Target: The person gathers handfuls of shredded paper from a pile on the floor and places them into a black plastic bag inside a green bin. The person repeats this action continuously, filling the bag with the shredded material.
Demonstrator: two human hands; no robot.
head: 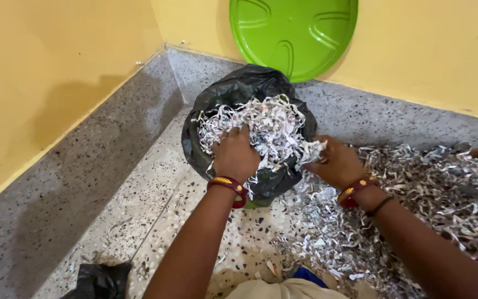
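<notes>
Head view looks down on two bare hands working at one bin (195,145) lined with a black bag, standing in the corner of a speckled floor (139,188). The left hand (234,155) presses flat on the heap of shredded paper (266,124) that mounds above the bin's rim, fingers spread and sunk into the strips. The right hand (336,164) sits at the bin's right edge, fingers closed around a clump of the same shreds, just over the rim. A wide spill of shredded paper (432,188) covers the floor to the right, reaching from beside the bin to the frame's edge.

To do this well, I judge the left hand should keep the heap pressed down so the light strips do not spring out (they look loose and springy), while the right hand brings its clump fully over the opening before letting go.

Counting: one bin, one round green lid (293,33) leaning against the yellow wall at the far side, one crumpled black bag (99,281) on the near left floor, and two red bangles, one on each wrist.
</notes>
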